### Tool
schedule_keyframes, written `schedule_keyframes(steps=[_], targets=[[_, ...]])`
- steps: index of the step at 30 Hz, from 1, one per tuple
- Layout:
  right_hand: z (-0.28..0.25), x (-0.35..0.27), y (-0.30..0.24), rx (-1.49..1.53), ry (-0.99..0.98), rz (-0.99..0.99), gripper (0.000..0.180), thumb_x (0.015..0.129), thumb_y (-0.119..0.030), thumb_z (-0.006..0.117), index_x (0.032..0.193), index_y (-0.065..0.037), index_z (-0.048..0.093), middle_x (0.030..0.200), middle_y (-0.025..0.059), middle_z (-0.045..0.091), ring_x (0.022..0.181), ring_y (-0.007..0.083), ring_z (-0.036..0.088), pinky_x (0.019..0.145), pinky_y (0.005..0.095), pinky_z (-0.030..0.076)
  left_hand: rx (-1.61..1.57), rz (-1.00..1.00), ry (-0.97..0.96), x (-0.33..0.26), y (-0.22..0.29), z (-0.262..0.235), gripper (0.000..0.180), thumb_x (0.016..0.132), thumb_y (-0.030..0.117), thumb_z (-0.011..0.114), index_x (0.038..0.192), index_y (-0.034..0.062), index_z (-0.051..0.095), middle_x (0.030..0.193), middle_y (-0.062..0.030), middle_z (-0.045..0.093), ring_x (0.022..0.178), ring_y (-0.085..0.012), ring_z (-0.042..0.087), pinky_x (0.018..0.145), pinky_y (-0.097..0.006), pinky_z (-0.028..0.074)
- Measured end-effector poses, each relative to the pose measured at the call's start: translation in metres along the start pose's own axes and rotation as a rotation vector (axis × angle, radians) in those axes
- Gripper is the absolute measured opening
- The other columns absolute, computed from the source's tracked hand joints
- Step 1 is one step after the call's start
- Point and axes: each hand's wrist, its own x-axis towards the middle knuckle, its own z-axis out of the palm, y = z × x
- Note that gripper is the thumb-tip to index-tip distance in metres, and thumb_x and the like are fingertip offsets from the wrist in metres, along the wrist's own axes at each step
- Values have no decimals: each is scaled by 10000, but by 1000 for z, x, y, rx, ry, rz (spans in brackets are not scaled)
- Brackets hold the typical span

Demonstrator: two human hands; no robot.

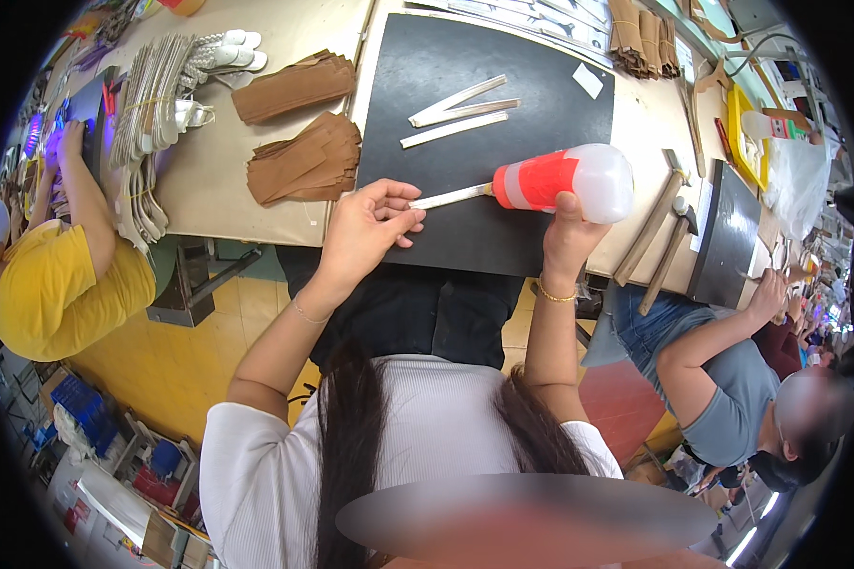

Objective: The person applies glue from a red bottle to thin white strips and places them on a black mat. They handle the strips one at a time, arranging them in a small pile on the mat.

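Over on our left, a person in yellow point(62, 284) leans at the bench, and beside the stacked white pieces point(161, 104) lie two piles of brown cut parts point(304, 161). None of that is ours.

Now our left hand point(365, 228): thumb and fingers are pinched together on the near end of a thin pale strip point(451, 197), pressing it to the black mat point(484, 104) near the mat's front edge. The strip's long axis runs almost level, left to right, rising slightly toward the right.

Follow that line and we meet the tip of the squeeze bottle point(565, 180), red-taped with a cloudy white body, tipped on its side so its own axis carries on straight from the strip. The nozzle meets the strip's far end; whether it truly touches, we cannot tell.

Our right hand point(569, 232) is wrapped closed around the bottle from below. So the strip lies to the left of that grip and just beside the left one, which is the nearer hand.

Farther up the mat, three more pale strips point(460, 112) wait, well apart. At far right, another person in grey point(721, 389) works at a second dark mat point(731, 237).
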Motion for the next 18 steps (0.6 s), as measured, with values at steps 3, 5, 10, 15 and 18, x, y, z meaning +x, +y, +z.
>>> schedule_keyframes(steps=[3, 5, 10, 15, 18], targets=[[6, -5, 0, -24, -31, 30, 522, 690, -281, 826, 1032, 22, 574, 931, 50, 618, 834, 129, 580, 757, 265, 470, -8, 5, 8, 0, -1, 1, 253, 836, 35, 639, 1063, -51, 565, 863, -89, 635, 762, -122, 642, 597, -202, 519], [11, -9, 1, -8, -47, 45, 513, 688, -287, 826, 1016, 22, 582, 918, 45, 619, 829, 125, 578, 753, 263, 468, -9, 7, 13, 0, -1, 2, 254, 838, 33, 635, 1067, -50, 562, 866, -88, 635, 764, -121, 641, 600, -205, 520], [24, -18, 6, 39, -77, 74, 521, 693, -319, 818, 1011, 20, 583, 914, 43, 619, 830, 123, 577, 755, 265, 467, 5, 22, 18, -1, -2, 2, 259, 843, 20, 618, 1085, -41, 552, 881, -86, 634, 768, -121, 637, 615, -213, 522], [33, -23, 12, 124, -72, 120, 585, 700, -369, 804, 1059, 19, 554, 951, 51, 608, 856, 127, 573, 765, 268, 465, 49, 38, 28, -2, -3, 4, 250, 847, 11, 606, 1086, -28, 546, 887, -81, 635, 777, -118, 634, 627, -218, 522], [35, -25, 16, 142, -80, 148, 619, 697, -393, 800, 1076, 21, 540, 973, 54, 598, 872, 130, 569, 777, 274, 464, 61, 61, 32, -3, -2, 5, 239, 850, 14, 604, 1078, -26, 545, 888, -80, 638, 781, -116, 635, 630, -219, 523]])
